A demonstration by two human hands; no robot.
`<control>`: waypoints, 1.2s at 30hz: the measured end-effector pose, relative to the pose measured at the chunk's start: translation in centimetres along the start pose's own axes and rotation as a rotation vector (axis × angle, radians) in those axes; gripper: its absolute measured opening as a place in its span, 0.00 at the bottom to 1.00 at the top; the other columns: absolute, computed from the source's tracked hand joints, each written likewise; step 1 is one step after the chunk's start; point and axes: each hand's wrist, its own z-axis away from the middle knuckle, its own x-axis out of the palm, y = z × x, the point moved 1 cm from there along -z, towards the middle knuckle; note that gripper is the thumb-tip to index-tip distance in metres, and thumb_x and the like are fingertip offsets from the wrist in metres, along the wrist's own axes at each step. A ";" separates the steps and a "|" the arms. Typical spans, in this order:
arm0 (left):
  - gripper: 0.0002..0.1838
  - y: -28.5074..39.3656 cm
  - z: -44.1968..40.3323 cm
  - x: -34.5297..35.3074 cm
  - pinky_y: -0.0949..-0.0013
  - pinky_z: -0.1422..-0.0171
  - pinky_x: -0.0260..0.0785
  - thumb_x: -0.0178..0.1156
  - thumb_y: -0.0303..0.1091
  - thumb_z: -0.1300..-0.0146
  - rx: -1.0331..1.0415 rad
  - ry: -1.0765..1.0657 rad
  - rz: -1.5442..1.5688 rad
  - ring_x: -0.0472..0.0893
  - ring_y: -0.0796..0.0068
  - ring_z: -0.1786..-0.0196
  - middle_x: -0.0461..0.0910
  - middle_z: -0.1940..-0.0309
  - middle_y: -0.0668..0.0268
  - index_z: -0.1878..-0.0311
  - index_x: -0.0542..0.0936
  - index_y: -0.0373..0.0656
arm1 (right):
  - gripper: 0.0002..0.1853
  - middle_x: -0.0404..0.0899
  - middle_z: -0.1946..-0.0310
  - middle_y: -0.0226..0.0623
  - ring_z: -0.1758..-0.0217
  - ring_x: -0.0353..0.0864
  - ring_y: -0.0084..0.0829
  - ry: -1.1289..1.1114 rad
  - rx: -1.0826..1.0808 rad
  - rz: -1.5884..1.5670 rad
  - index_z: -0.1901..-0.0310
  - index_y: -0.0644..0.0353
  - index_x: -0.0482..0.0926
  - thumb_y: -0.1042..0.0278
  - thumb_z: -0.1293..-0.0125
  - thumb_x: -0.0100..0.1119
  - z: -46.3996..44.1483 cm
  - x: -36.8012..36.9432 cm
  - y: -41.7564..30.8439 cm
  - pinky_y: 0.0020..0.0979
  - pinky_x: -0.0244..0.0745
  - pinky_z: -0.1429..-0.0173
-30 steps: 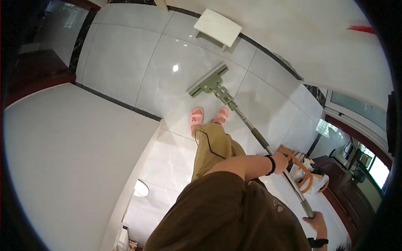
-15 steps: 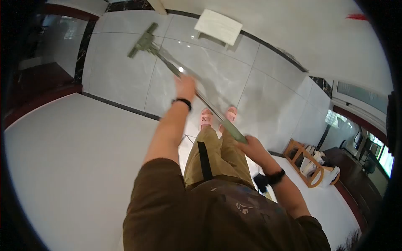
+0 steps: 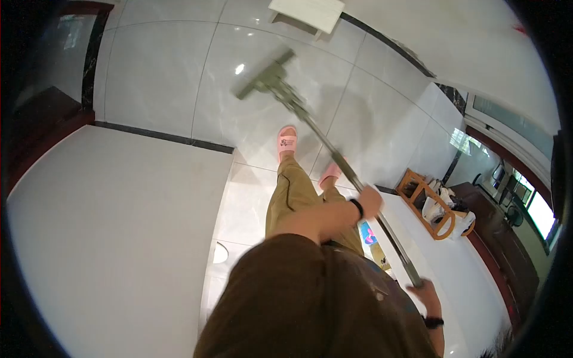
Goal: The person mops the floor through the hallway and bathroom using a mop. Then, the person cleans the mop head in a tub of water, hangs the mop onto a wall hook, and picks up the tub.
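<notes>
A green sponge mop [image 3: 325, 140] slants across the view, its wide head [image 3: 265, 74] tilted over the tiled floor and smeared by motion. Whether the head touches the tiles I cannot tell. My left hand [image 3: 370, 201], a black band at its wrist, is closed round the middle of the shaft. Lower right, my right hand [image 3: 425, 292] grips the green end of the handle, partly blurred. Pink slippers [image 3: 287, 141] are on my feet, just below the mop head.
A small white stool [image 3: 307, 13] stands by the wall at the top. To the left is a large pale surface [image 3: 119, 221] with a dark edge. A wooden rack [image 3: 427, 203] with bags and items lies at the right, beside dark furniture [image 3: 498, 227].
The mop head has been drawn back from the upper left toward my feet. Both hands have moved right and down with the shaft, and the view has shifted.
</notes>
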 end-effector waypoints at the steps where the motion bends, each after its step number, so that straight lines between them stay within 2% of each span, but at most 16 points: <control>1: 0.08 3.5 -1.6 3.1 0.56 0.69 0.64 0.59 0.41 0.52 0.050 0.135 0.086 0.81 0.61 0.70 0.81 0.77 0.65 0.76 0.84 0.50 | 0.19 0.78 0.78 0.36 0.74 0.73 0.26 0.006 0.101 0.009 0.70 0.69 0.79 0.59 0.52 0.73 2.7 -0.9 1.9 0.34 0.70 0.67; 3: 0.09 8.1 -1.1 -0.5 0.58 0.61 0.67 0.60 0.40 0.44 0.132 -0.133 0.076 0.81 0.65 0.61 0.83 0.66 0.63 0.65 0.85 0.50 | 0.19 0.75 0.79 0.32 0.75 0.69 0.23 0.033 0.190 0.030 0.71 0.70 0.78 0.61 0.54 0.74 5.9 -2.5 5.7 0.32 0.68 0.69; 5: 0.07 9.0 -1.6 -1.4 0.58 0.67 0.63 0.58 0.37 0.42 0.099 -0.097 0.129 0.80 0.64 0.64 0.81 0.71 0.66 0.71 0.84 0.50 | 0.19 0.75 0.78 0.29 0.75 0.70 0.23 0.056 0.169 -0.061 0.70 0.69 0.78 0.62 0.54 0.74 7.1 -4.8 4.1 0.33 0.69 0.69; 7: 0.08 7.4 -1.9 -0.2 0.57 0.67 0.63 0.57 0.36 0.44 0.050 0.013 0.101 0.80 0.64 0.67 0.80 0.75 0.65 0.75 0.82 0.50 | 0.19 0.75 0.82 0.38 0.76 0.70 0.23 0.061 0.087 0.040 0.72 0.71 0.78 0.62 0.55 0.73 5.2 -5.3 3.8 0.35 0.69 0.70; 9: 0.06 3.4 -0.1 -0.1 0.58 0.66 0.64 0.57 0.36 0.49 -0.078 0.186 0.164 0.80 0.63 0.67 0.79 0.77 0.64 0.77 0.82 0.51 | 0.19 0.80 0.76 0.42 0.72 0.77 0.27 0.000 0.075 0.171 0.64 0.69 0.80 0.62 0.51 0.72 1.7 -4.3 1.4 0.33 0.74 0.63; 11: 0.07 -2.5 2.3 1.2 0.58 0.62 0.65 0.60 0.39 0.55 -0.181 0.297 -0.021 0.80 0.62 0.67 0.80 0.77 0.64 0.77 0.82 0.49 | 0.21 0.82 0.64 0.51 0.58 0.82 0.43 -0.015 -0.125 0.214 0.60 0.66 0.81 0.57 0.49 0.70 -2.9 -2.4 -2.2 0.39 0.75 0.53; 12: 0.07 -5.5 5.3 -0.8 0.57 0.61 0.65 0.60 0.39 0.55 -0.213 0.162 -0.258 0.80 0.62 0.67 0.80 0.77 0.64 0.76 0.82 0.47 | 0.21 0.82 0.61 0.51 0.54 0.81 0.47 -0.064 -0.067 0.276 0.59 0.64 0.81 0.56 0.48 0.68 -4.5 -1.8 -6.5 0.40 0.74 0.51; 13: 0.07 -11.0 6.1 2.7 0.57 0.59 0.67 0.60 0.37 0.54 -0.282 0.538 -0.050 0.80 0.60 0.67 0.80 0.75 0.62 0.76 0.81 0.46 | 0.21 0.82 0.63 0.50 0.56 0.81 0.48 -0.082 -0.227 0.230 0.60 0.64 0.81 0.55 0.48 0.68 -7.1 -0.7 -8.9 0.41 0.74 0.53; 14: 0.06 -11.2 11.9 -5.5 0.58 0.55 0.69 0.59 0.33 0.53 -0.391 0.237 -0.144 0.80 0.56 0.65 0.81 0.71 0.58 0.73 0.81 0.43 | 0.21 0.82 0.65 0.50 0.59 0.81 0.49 -0.116 -0.321 0.210 0.62 0.64 0.81 0.53 0.48 0.68 -10.3 0.8 -11.0 0.43 0.74 0.55; 15: 0.06 -18.3 12.5 -0.4 0.56 0.52 0.69 0.58 0.32 0.51 -0.581 0.281 0.066 0.80 0.55 0.64 0.81 0.68 0.55 0.72 0.81 0.41 | 0.21 0.81 0.67 0.50 0.61 0.80 0.49 -0.124 -0.603 0.186 0.63 0.64 0.80 0.52 0.46 0.67 -11.9 1.7 -15.0 0.44 0.73 0.57; 16: 0.08 -21.4 15.6 -1.9 0.54 0.50 0.68 0.57 0.35 0.47 -0.635 0.249 -0.136 0.79 0.55 0.61 0.81 0.66 0.55 0.69 0.81 0.41 | 0.21 0.80 0.68 0.52 0.63 0.80 0.49 -0.167 -0.548 0.285 0.63 0.65 0.80 0.50 0.44 0.64 -12.3 2.2 -20.4 0.44 0.73 0.57; 19: 0.11 -28.8 24.9 -6.8 0.56 0.45 0.67 0.57 0.37 0.44 -0.839 0.150 -0.497 0.78 0.59 0.52 0.80 0.58 0.57 0.61 0.80 0.43 | 0.24 0.78 0.66 0.59 0.59 0.79 0.51 -0.233 -1.004 0.242 0.57 0.69 0.74 0.52 0.41 0.58 -15.6 6.4 -30.7 0.43 0.72 0.55; 23: 0.14 -27.8 29.9 -13.5 0.57 0.44 0.70 0.60 0.36 0.41 -1.166 0.005 -0.649 0.74 0.64 0.42 0.76 0.49 0.63 0.52 0.77 0.46 | 0.22 0.77 0.72 0.58 0.65 0.80 0.53 -0.252 -1.137 0.019 0.63 0.71 0.74 0.54 0.42 0.61 -10.7 6.0 -38.8 0.45 0.73 0.62; 27: 0.18 -26.3 26.7 -14.6 0.57 0.43 0.69 0.59 0.39 0.40 -1.235 -0.136 -0.564 0.72 0.64 0.40 0.73 0.44 0.66 0.47 0.74 0.48 | 0.22 0.78 0.70 0.56 0.63 0.79 0.54 -0.269 -1.053 0.023 0.60 0.70 0.72 0.54 0.41 0.60 -11.2 3.8 -36.6 0.46 0.73 0.59; 33: 0.13 -20.8 11.5 -5.8 0.58 0.40 0.68 0.56 0.38 0.41 -0.938 -0.035 -0.490 0.73 0.59 0.41 0.79 0.51 0.62 0.56 0.81 0.45 | 0.19 0.79 0.66 0.54 0.60 0.80 0.54 -0.115 -0.850 0.195 0.57 0.65 0.72 0.57 0.40 0.58 -17.7 -5.8 -20.7 0.49 0.73 0.56; 36: 0.12 -14.0 1.8 -3.7 0.57 0.42 0.68 0.53 0.37 0.40 -0.975 0.071 -0.450 0.78 0.59 0.47 0.81 0.55 0.61 0.57 0.82 0.46 | 0.18 0.79 0.65 0.53 0.58 0.79 0.53 -0.053 -0.872 0.181 0.57 0.64 0.72 0.58 0.41 0.58 -20.8 -11.8 -11.3 0.48 0.73 0.54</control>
